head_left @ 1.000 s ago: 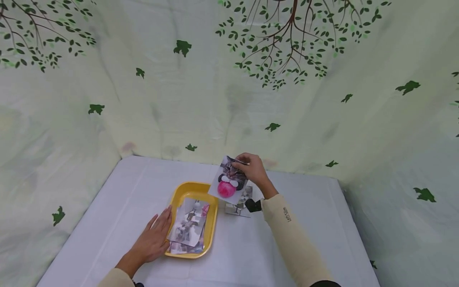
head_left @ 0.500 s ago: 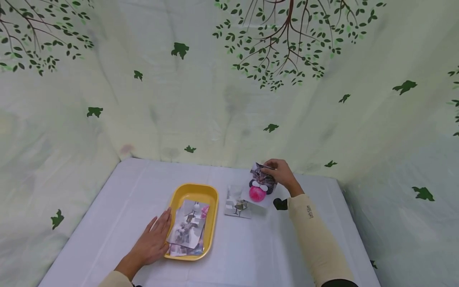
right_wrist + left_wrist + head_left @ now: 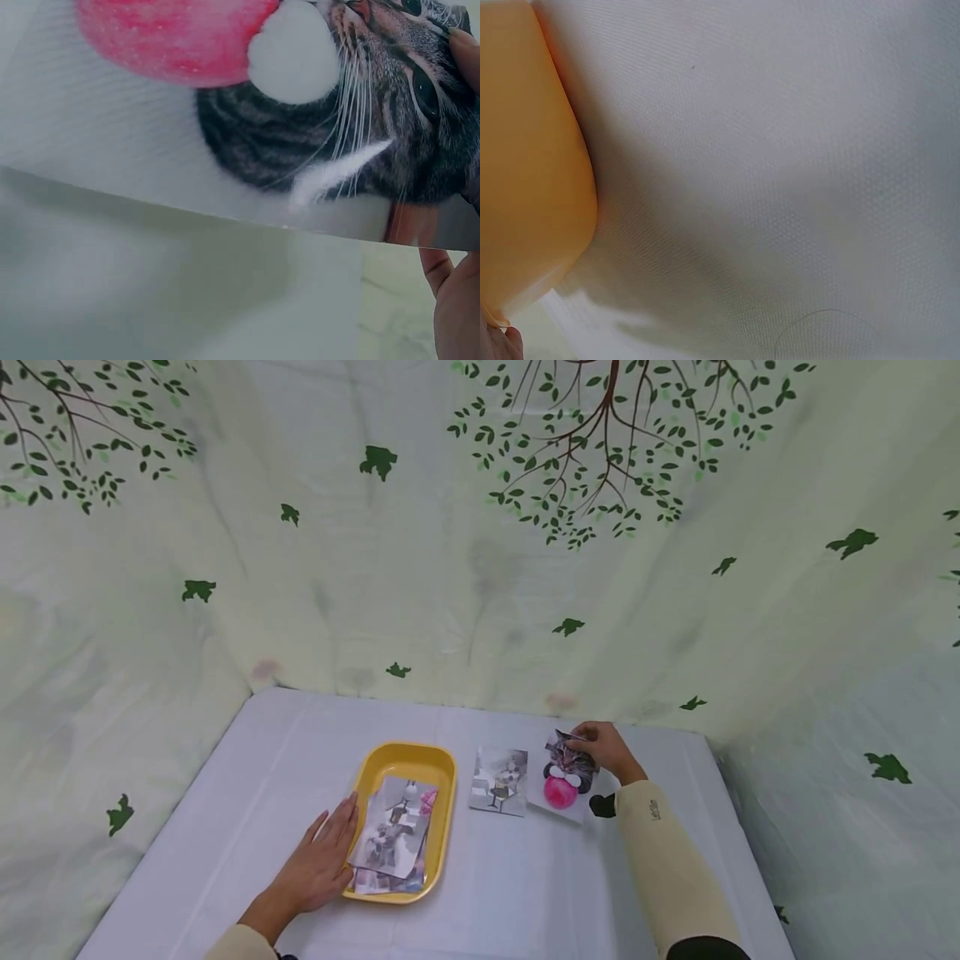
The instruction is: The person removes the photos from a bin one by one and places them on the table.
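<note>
My right hand (image 3: 606, 750) pinches the top edge of a photo (image 3: 561, 792) of a tabby cat with a pink ball. The photo's lower edge comes close over the white table, just right of another photo (image 3: 498, 782) lying flat, which shows a chair. In the right wrist view the cat photo (image 3: 300, 142) fills the upper part, with thumb and fingers at its right end. My left hand (image 3: 321, 857) rests with straight fingers against the left rim of a yellow tray (image 3: 447, 827). Inside the tray lies a small pile of photos (image 3: 393, 827).
The white-covered table (image 3: 510, 893) reaches back to a pale curtain (image 3: 420, 568) printed with branches and leaves. More of that curtain hangs on both sides. The tray's outer wall (image 3: 532, 165) shows at the left in the left wrist view.
My right hand has carried the cat photo from beside the tray to the right and lowered it, uncovering the chair photo. The left hand has stayed at the tray.
</note>
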{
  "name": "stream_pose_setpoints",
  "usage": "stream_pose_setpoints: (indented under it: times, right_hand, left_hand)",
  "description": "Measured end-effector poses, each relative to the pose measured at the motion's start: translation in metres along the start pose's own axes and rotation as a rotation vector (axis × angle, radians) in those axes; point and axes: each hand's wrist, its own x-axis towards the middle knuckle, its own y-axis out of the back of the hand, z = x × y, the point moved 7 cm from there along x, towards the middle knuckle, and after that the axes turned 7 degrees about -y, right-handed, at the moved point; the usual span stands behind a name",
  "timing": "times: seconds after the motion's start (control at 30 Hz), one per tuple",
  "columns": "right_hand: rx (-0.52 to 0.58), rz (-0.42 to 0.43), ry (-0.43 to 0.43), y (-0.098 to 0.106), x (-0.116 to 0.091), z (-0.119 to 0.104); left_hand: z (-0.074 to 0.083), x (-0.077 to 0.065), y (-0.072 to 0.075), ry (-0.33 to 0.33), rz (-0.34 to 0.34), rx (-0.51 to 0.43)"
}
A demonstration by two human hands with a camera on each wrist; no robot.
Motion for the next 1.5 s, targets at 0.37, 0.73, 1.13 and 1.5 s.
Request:
stream_pose_setpoints:
  times: [0.37, 0.73, 1.13, 1.5]
  right_hand:
    - [-0.128, -0.083, -0.017, -0.025, 0.003, 0.025]
    - [-0.459, 0.071, -0.006, -0.037, 0.010, 0.017]
    - [-0.360, 0.134, -0.092, -0.047, 0.008, 0.013]
    - [-0.297, 0.155, -0.052, -0.055, 0.009, 0.009]
  left_hand:
    - [0.000, -0.001, -0.002, 0.019, -0.038, -0.040]
    - [0.001, -0.001, 0.002, 0.019, -0.046, -0.020]
    - [0.000, -0.004, 0.002, -0.043, 0.113, 0.013]
    - [-0.002, -0.001, -0.004, 0.039, -0.030, -0.033]
